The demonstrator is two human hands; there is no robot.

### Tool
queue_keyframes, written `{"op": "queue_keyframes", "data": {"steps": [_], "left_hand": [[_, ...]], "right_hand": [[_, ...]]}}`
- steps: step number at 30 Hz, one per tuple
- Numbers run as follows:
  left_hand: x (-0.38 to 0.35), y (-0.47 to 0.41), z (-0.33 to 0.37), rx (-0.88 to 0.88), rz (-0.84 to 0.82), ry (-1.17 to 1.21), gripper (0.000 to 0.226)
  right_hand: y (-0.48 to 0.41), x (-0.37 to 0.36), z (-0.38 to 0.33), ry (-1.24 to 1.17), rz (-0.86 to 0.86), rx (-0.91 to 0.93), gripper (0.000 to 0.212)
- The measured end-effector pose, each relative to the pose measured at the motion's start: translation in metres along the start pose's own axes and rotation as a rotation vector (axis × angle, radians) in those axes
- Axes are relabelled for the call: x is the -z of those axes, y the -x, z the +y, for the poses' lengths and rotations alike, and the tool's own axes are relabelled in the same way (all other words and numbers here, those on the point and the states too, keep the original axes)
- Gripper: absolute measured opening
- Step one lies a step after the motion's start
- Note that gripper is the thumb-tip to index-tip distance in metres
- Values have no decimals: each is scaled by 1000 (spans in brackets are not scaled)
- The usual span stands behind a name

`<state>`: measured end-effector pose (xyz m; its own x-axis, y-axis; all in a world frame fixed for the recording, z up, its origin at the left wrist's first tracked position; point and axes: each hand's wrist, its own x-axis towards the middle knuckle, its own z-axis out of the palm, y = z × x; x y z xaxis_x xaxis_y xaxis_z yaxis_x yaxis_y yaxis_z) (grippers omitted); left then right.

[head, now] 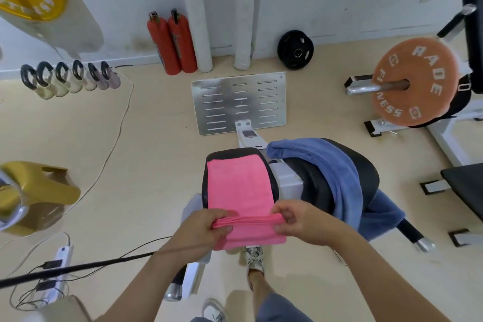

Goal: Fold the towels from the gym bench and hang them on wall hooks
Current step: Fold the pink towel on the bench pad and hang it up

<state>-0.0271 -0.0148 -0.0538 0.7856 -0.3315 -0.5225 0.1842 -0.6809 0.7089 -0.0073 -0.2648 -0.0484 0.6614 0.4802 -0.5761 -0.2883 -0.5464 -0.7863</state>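
Head view: the pink towel (239, 183) lies flat on the black padded tabletop (313, 185), its near end hanging off the tabletop's near edge. There the left hand (201, 227) and right hand (300, 222) each pinch its stacked folds, so folding looks about midway. The blue towel (337, 172) is draped unfolded over the tabletop's right side. Nothing appears hung; no wall hooks are visible.

Pink towel (239, 183), blue towel (337, 172), black bench pad (313, 185), orange white-lettered weight plate (415, 81).
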Motion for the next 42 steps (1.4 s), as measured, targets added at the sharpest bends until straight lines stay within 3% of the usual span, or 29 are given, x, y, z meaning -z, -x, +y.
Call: {"op": "queue_keyframes", "data": {"steps": [3, 6, 10, 16, 22, 25, 29, 37, 42], "left_hand": [[-3, -1, 1, 13, 9, 53, 25], [-1, -9, 4, 3, 146, 18, 13], [7, -24, 7, -13, 350, -68, 15], [30, -63, 21, 61, 486, 21, 11], [44, -113, 18, 240, 385, -92, 14], [49, -130, 12, 290, 339, -142, 24], [55, -145, 4, 335, 268, -176, 21], [55, -165, -5, 412, 163, -334, 29], [57, -170, -7, 404, 118, -413, 29]], "right_hand": [[-4, 5, -8, -36, -12, -18, 12], [-13, 12, -16, -78, 36, -26, 10], [-37, 18, -24, -101, 139, -10, 9], [-81, 34, -31, -134, 303, -9, 6], [-127, 53, -26, 84, 356, -86, 12], [-145, 58, -26, 197, 296, -139, 5], [-157, 63, -29, 286, 191, -186, 2], [-171, 69, -34, 329, 71, -326, 9], [-175, 73, -36, 181, 28, -399, 10]]}}
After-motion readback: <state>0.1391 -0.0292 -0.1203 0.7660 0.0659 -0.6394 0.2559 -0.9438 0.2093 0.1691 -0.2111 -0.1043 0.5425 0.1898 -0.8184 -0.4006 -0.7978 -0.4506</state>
